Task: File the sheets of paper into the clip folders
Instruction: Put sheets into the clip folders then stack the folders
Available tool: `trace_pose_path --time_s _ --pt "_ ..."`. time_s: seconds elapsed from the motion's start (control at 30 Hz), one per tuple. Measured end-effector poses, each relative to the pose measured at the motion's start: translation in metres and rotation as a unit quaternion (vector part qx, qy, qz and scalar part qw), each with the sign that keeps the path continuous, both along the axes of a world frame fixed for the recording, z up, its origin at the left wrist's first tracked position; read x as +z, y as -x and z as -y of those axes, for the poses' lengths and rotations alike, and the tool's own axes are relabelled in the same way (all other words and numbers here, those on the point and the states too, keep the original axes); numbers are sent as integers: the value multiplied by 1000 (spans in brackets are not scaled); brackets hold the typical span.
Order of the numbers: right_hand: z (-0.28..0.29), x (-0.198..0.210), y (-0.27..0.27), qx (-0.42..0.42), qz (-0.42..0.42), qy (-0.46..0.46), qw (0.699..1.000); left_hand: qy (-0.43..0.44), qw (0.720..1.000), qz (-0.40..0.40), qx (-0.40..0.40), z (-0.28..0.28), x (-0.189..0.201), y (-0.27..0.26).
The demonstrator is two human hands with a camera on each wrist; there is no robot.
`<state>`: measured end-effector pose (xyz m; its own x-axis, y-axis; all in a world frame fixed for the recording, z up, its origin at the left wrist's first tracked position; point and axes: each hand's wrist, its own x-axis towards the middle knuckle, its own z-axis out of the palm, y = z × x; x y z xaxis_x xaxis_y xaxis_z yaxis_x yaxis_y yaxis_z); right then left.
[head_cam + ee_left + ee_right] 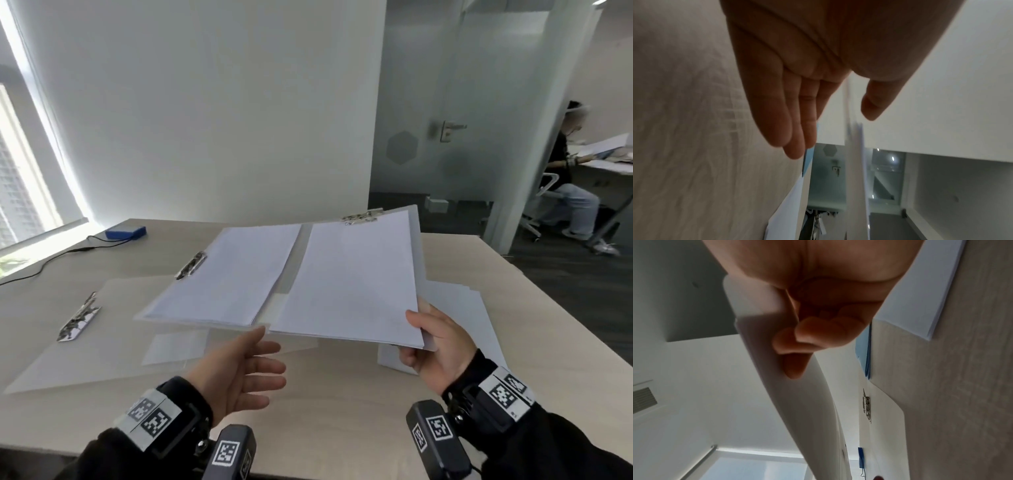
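An open translucent clip folder (291, 274) hangs above the table, white sheets clipped on both halves, one metal clip (363, 216) at the far edge and one (191, 265) at the left. My right hand (435, 342) pinches its near right corner, thumb on top, fingers (795, 340) curled under it. My left hand (246, 370) is open, palm up, just below the folder's near edge (857, 146), not gripping it. A second folder (102, 342) lies flat on the table at the left, with a clip (79, 322). Loose sheets (459, 325) lie under the right hand.
A blue box (126, 232) with a black cable (51, 260) sits at the table's (325, 411) far left. A frosted glass door (445, 130) stands beyond the table. A seated person (568, 178) works at another desk at the far right.
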<state>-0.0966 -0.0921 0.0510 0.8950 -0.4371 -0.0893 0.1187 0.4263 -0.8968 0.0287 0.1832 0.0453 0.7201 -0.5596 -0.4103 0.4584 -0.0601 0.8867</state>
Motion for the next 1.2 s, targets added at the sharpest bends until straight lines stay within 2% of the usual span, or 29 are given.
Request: trace_pose_path --time_s 0.1,0.2,0.4,0.47,0.53,0.67,0.77,0.9,1.0,1.1,1.2 --pt "5 -7 5 -12 -5 -9 1000 47 995 0 84 10 -5 -11" --pt "8 -14 5 -17 -25 7 1000 73 984 51 151 23 -3 -20" --pt "15 -19 1 -31 -50 -15 998 54 978 180 91 41 2 -17" --pt "15 -20 -4 -28 -45 -13 998 111 980 164 31 43 6 -18" --pt "15 -20 -8 -23 -36 -13 999 184 977 111 -3 44 8 -22" --pt "18 -17 -17 -14 -15 -12 1000 282 957 -14 66 54 3 -32" --pt "21 -18 -23 -32 -3 -13 999 258 965 -42 25 70 -1 -24" --pt "29 -23 -32 -35 -13 -20 999 167 984 -52 -25 103 -4 -15" --pt "39 -25 -40 -27 -22 -13 999 128 991 -45 -7 130 -7 -17" --pt "54 -24 -45 -24 -11 1 1000 139 988 -57 35 155 -10 -26" --pt "73 -24 -45 -34 -4 -14 999 160 984 -62 39 177 -9 -38"
